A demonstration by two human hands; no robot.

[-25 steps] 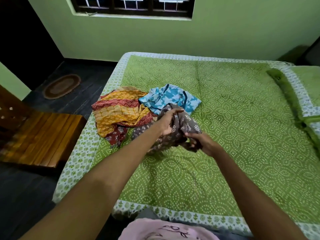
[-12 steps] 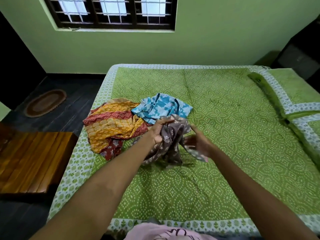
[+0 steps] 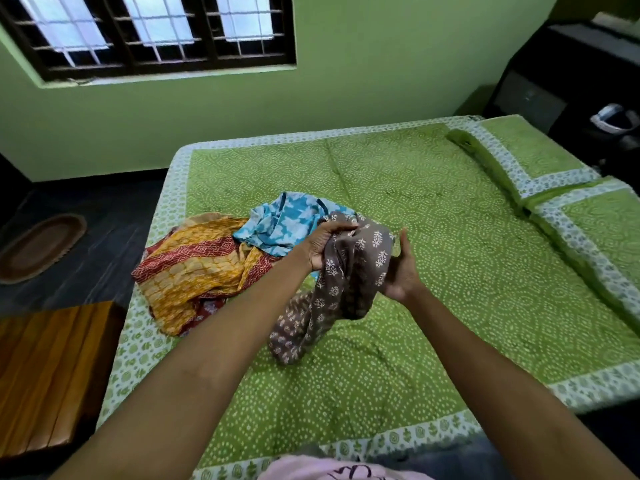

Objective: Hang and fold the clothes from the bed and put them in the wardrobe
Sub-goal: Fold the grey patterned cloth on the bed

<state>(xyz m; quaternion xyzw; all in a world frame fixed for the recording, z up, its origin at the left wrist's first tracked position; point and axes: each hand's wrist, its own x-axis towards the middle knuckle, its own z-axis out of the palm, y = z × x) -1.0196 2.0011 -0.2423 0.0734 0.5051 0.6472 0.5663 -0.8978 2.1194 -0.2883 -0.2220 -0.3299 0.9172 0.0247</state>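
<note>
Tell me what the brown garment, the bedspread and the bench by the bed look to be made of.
Brown garment: thin, soft woven cloth, likely cotton; it drapes limply and bunches in both hands, matte with a white floral print.
Bedspread: matte printed fabric, probably cotton, lying flat with light creases.
Bench: wood, slatted, with a glossy, seemingly varnished finish.

The brown printed garment (image 3: 349,271) covers the right hand's (image 3: 401,271) fingers. The blue garment (image 3: 280,223) is partly hidden behind the left hand (image 3: 325,244). The wooden bench (image 3: 45,368) is cut off at the left edge.
</note>
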